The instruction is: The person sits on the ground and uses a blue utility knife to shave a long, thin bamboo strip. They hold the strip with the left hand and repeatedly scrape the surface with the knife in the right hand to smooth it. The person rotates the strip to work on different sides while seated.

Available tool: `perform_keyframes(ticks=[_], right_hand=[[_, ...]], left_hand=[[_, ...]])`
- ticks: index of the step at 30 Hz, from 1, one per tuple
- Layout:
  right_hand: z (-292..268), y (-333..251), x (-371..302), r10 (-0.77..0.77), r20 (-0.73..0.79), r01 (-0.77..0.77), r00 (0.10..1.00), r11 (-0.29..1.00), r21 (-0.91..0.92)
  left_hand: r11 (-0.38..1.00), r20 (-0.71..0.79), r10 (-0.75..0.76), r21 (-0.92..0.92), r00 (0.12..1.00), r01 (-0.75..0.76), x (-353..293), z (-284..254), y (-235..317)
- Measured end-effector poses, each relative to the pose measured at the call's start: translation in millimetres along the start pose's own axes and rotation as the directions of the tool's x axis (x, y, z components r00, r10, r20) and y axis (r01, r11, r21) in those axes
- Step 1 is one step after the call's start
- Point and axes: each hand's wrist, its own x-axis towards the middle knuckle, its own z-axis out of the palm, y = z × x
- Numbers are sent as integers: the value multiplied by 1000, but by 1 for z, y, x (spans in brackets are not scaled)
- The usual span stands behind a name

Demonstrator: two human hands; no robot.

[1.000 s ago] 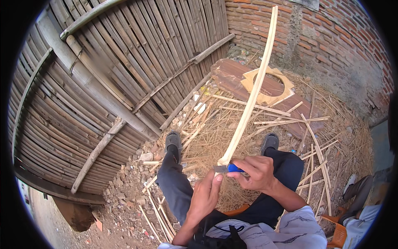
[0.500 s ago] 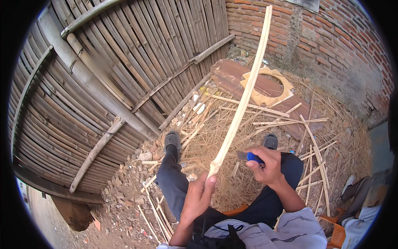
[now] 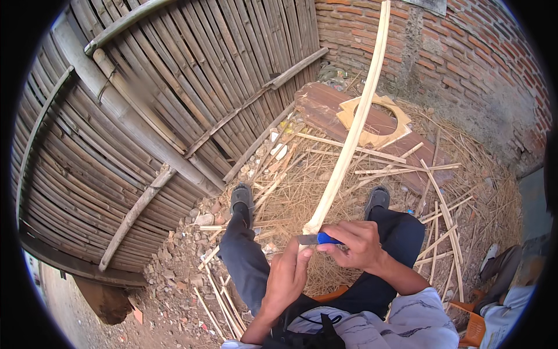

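From my remote seat I am watching the left hand pinching the lower end of a pale bamboo strip, which is rising from the grip toward 1 o'clock. The right hand is curling around a blue-handled knife, its blade crossing the strip just below a knobby node. The strip's long face is showing pale, so I am judging its shaping well along; the node is standing proud, seemingly unfinished. Loose strips are lying toward 3 o'clock; whether they are finished, I cannot tell. I am seeing no container; a tan panel with a round hole is resting on a brown board toward 1 o'clock.
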Motion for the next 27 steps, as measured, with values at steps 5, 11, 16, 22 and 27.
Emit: perform_keyframes(ticks=[5,11,16,22,27], right_hand=[[-3,2,0,19,-7,-20,1000,998,-65],[-5,5,-1,27,-23,-29,999,994,-102],[-35,65,9,324,-397,-387,859,918,-88],[-42,44,-6,319,-218,-333,922,942,-32],[-33,25,-6,236,0,-235,972,967,100]], left_hand=[[999,16,-44,13,999,44,2,0,-1],[996,29,-75,48,997,73,4,0,-2],[991,70,-134,27,988,132,-17,-10,-11],[995,92,-81,-43,992,85,-18,-11,-31],[991,12,-53,-118,998,54,-14,-14,-28]])
